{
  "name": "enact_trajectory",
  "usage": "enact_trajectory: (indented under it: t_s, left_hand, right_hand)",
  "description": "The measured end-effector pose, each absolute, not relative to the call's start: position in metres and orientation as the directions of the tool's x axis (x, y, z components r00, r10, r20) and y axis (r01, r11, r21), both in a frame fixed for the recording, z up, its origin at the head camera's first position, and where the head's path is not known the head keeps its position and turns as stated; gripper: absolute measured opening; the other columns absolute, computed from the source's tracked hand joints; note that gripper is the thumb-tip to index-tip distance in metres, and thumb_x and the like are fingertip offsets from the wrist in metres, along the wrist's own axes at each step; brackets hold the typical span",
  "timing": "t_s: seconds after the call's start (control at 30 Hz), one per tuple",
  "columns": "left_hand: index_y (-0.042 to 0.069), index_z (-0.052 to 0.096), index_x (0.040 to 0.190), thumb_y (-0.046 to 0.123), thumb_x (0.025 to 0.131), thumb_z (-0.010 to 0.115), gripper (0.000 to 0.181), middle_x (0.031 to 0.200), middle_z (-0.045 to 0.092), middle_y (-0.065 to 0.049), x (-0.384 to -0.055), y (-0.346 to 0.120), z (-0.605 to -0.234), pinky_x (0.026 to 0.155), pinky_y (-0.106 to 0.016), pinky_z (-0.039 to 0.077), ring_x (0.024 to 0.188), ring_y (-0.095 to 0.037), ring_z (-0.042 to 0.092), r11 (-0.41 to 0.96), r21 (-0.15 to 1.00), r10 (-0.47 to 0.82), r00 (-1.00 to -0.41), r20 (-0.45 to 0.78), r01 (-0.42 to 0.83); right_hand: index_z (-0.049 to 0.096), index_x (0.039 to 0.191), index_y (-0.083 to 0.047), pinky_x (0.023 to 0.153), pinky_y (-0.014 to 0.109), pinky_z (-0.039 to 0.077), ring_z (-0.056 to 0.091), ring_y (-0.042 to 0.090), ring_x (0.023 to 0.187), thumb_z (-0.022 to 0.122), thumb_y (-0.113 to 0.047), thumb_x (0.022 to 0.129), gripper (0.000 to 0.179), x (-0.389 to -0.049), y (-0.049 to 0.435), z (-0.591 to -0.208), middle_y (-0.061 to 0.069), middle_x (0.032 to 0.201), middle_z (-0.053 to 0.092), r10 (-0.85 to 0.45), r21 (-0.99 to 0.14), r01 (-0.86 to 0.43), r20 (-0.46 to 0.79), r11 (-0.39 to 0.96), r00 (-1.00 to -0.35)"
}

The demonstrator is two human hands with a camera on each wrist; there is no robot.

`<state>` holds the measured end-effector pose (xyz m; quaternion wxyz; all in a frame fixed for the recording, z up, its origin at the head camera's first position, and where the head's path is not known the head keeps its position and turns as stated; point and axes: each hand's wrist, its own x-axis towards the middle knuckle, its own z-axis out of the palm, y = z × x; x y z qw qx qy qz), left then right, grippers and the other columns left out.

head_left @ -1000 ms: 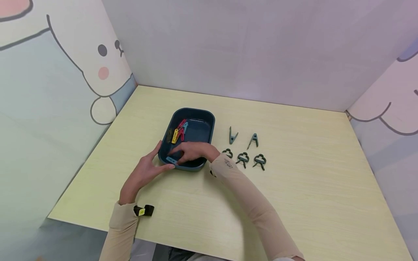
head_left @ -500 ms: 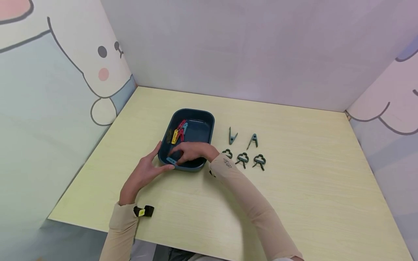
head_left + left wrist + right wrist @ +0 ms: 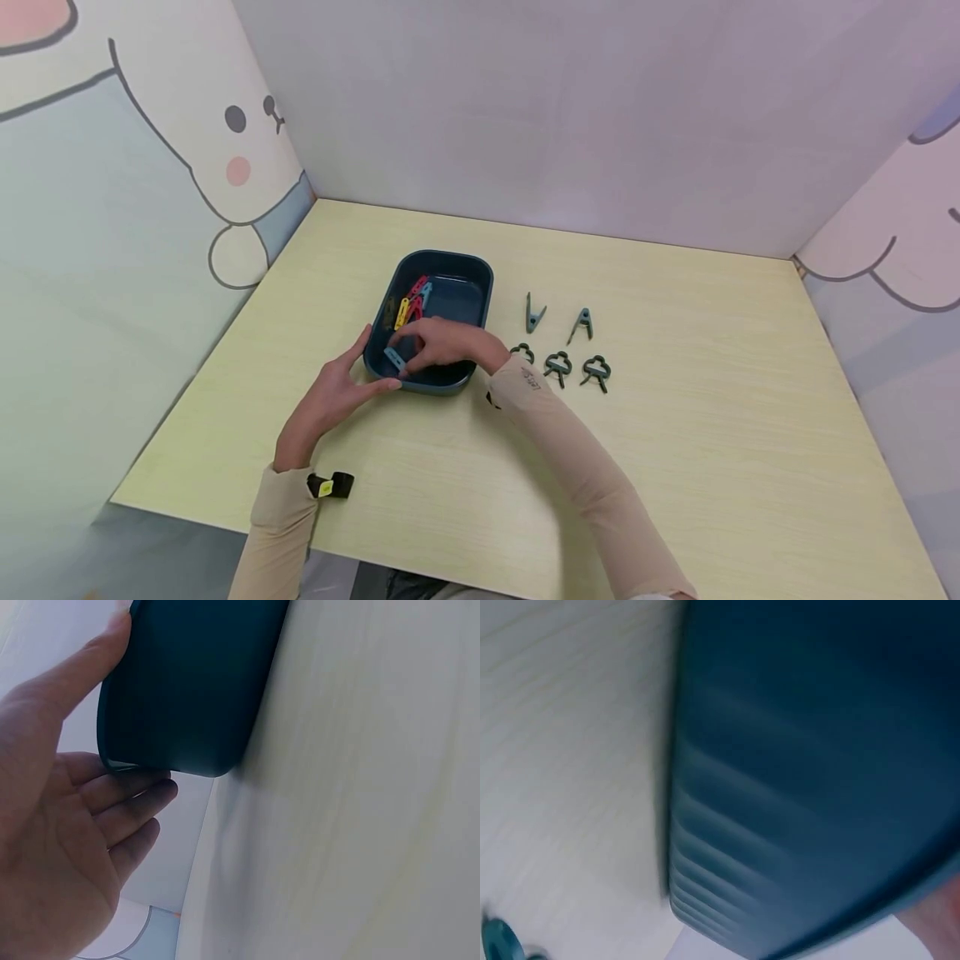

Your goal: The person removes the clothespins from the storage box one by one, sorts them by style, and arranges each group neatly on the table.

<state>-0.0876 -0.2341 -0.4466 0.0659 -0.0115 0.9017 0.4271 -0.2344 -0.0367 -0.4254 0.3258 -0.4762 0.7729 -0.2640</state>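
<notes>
In the head view a dark blue tray stands on the table, left of centre. My left hand holds its near left corner, thumb along the near rim and fingers at the left side. My right hand reaches down into the tray, pinching a blue clothespin between thumb and forefinger by the near left corner. Farther back in the tray lie a yellow clothespin, red clothespins, another blue one and a dark one. In the right wrist view the tray's ribbed outer wall hides most of the hand.
Two grey-green clothespins lie on the table right of the tray. In front of them is a row of dark green cloud-shaped clips, the leftmost partly behind the right sleeve. Walls rise behind the table and at both sides.
The blue clothespin near the corner has turned and shifted slightly away from the near wall, and my right hand has moved slightly with it. My left hand stays at the tray's corner.
</notes>
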Motion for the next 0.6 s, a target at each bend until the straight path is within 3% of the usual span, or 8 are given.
enact_trajectory:
  t_s: [0.27, 0.6]
  left_hand:
    - [0.009, 0.008, 0.167, 0.049, 0.094, 0.075, 0.106, 0.165, 0.021, -0.031, -0.087, -0.234, -0.445, 0.113, -0.067, 0.032, 0.149, -0.051, 0.025, 0.647, 0.759, 0.039, -0.991, -0.129, -0.074]
    - [0.012, 0.007, 0.167, 0.052, 0.093, 0.075, 0.108, 0.165, 0.019, -0.030, -0.089, -0.233, -0.444, 0.113, -0.067, 0.031, 0.149, -0.052, 0.023, 0.653, 0.752, 0.032, -0.988, -0.151, -0.094]
  right_hand:
    - [0.060, 0.143, -0.013, 0.063, 0.027, 0.041, 0.049, 0.015, 0.065, 0.078, -0.033, 0.095, 0.055, -0.234, -0.015, -0.410, 0.000, 0.072, 0.051, -0.913, -0.746, -0.573, -0.115, 0.339, -0.391]
    - [0.063, 0.139, -0.012, 0.062, 0.029, 0.040, 0.045, 0.017, 0.063, 0.080, -0.030, 0.094, 0.051, -0.226, 0.029, -0.402, 0.001, 0.074, 0.051, -0.889, -0.818, -0.508, -0.010, 0.271, -0.458]
